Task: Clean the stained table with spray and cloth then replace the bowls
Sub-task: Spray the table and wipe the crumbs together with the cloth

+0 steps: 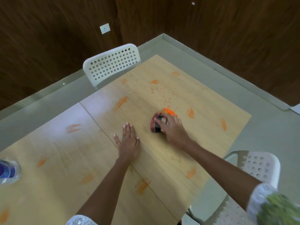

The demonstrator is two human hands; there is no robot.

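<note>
The pale wood-grain worktop (162, 151) carries orange smears over most of its surface, so by my judgement the cleaning is at an early stage. No bowls are in view; replacing them remains. At the left edge stands a blurred clear bottle with a blue label (9, 170), possibly the spray. The left hand (128, 140) lies flat with straight fingers, holding nothing. The right hand (170, 125) grips a bunched dark red and black cloth (155, 125), pressed against the worktop beside a heap of orange crumbs (169, 111).
</note>
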